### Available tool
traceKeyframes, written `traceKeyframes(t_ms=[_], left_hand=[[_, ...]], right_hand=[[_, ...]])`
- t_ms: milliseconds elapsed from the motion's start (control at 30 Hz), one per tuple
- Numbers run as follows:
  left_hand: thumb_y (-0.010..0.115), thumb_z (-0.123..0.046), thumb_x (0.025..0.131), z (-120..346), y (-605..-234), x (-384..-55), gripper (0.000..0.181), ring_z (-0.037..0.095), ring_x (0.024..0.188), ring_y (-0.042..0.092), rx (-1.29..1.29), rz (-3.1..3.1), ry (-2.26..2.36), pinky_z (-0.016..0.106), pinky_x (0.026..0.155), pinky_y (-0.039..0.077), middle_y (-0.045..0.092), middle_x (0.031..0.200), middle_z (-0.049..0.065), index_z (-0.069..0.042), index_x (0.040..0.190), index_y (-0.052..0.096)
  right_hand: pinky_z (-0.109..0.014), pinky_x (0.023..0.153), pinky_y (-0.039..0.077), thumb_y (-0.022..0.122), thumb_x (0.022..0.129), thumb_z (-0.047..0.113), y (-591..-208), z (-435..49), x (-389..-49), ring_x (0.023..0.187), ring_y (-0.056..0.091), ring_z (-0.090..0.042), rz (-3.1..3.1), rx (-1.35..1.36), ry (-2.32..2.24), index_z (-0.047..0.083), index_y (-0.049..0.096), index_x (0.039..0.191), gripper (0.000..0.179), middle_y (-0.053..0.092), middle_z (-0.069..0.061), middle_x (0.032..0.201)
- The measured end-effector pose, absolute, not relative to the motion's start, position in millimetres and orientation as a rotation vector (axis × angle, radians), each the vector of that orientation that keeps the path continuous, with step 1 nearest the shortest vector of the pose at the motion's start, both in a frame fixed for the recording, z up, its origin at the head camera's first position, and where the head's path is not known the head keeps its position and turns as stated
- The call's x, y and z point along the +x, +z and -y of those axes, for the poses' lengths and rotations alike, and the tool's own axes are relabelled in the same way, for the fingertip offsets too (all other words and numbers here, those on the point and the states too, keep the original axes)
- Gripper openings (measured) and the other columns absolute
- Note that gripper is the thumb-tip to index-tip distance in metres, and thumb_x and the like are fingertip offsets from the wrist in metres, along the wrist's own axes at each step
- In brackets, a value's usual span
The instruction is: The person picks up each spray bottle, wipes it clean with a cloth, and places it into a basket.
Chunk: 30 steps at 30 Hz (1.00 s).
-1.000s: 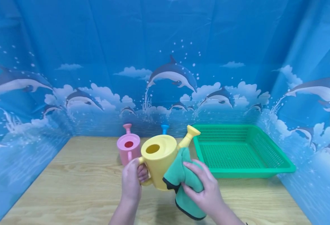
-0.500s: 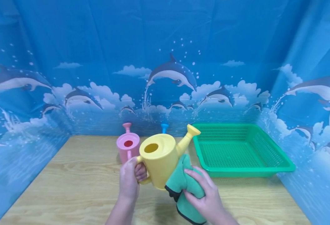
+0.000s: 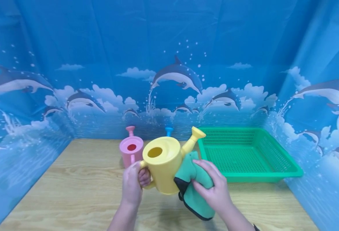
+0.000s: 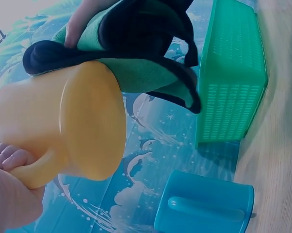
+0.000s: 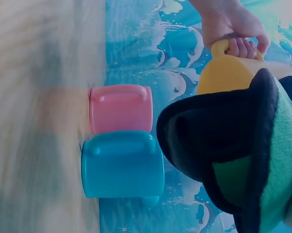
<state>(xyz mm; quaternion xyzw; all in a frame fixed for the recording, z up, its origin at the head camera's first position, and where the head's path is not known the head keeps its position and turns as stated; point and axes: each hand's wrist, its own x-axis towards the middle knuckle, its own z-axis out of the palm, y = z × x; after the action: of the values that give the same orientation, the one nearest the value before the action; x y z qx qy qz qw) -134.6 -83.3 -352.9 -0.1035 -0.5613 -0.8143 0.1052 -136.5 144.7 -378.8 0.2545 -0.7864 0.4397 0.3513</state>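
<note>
A yellow watering can (image 3: 163, 166) is held up off the table, slightly tilted, its spout pointing right. My left hand (image 3: 133, 184) grips its handle, with fingers curled through the loop. In my right hand (image 3: 214, 186) is a bunched green cloth (image 3: 196, 199) with black edging, pinched between thumb and fingers. The cloth touches the can's right side below the spout. From the left wrist view, the cloth (image 4: 141, 73) lies along the can's side near its base (image 4: 95, 121). The fingertips under the cloth are partly hidden.
A pink watering can (image 3: 132, 149) stands behind the left hand. A blue watering can (image 5: 121, 165) stands beside it, mostly hidden behind the yellow one in the head view. At the right sits a green plastic basket (image 3: 262, 175) on the wooden table (image 3: 71, 192). A dolphin-print curtain (image 3: 169, 38) surrounds the table.
The right hand and cloth slid down the can's side, then back up a little, and the cloth's folds shifted. The yellow can moved slightly left, still in the left hand's grip.
</note>
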Motion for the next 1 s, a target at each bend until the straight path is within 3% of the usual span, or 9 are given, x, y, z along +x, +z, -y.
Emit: traceKeyframes(t_ms=[400,767,1000], left_hand=[[0.026,-0.006,0.095,79,-357,-135,0.035,0.006,0.046,0.025,-0.399,1.628,-2.424,0.021,0.043,0.022,0.027,0.052,-0.005,0.002,0.063,0.017],[0.025,-0.007,0.094,78,-358,-135,0.034,0.004,0.046,0.028,-0.36,1.614,-2.428,0.02,0.044,0.023,0.03,0.052,-0.01,-0.005,0.06,0.021],[0.026,-0.007,0.095,79,-358,-135,0.035,0.005,0.045,0.026,-0.355,1.575,-2.443,0.022,0.042,0.02,0.028,0.051,-0.007,-0.007,0.06,0.022]], right_hand=[[-0.01,0.094,0.039,0.078,0.068,-0.006,-366,-149,-151,0.115,0.05,0.006,1.93,0.435,1.091,0.01,0.065,0.12,0.056,0.064,-0.013,0.117],[-0.009,0.09,0.043,0.077,0.061,-0.009,-383,-150,-142,0.114,0.053,0.005,1.933,0.562,1.091,0.009,0.067,0.116,0.058,0.066,-0.013,0.113],[-0.013,0.094,0.043,0.075,0.062,-0.011,-400,-154,-135,0.116,0.054,0.002,1.985,0.684,1.197,0.009,0.066,0.118,0.06,0.064,0.003,0.119]])
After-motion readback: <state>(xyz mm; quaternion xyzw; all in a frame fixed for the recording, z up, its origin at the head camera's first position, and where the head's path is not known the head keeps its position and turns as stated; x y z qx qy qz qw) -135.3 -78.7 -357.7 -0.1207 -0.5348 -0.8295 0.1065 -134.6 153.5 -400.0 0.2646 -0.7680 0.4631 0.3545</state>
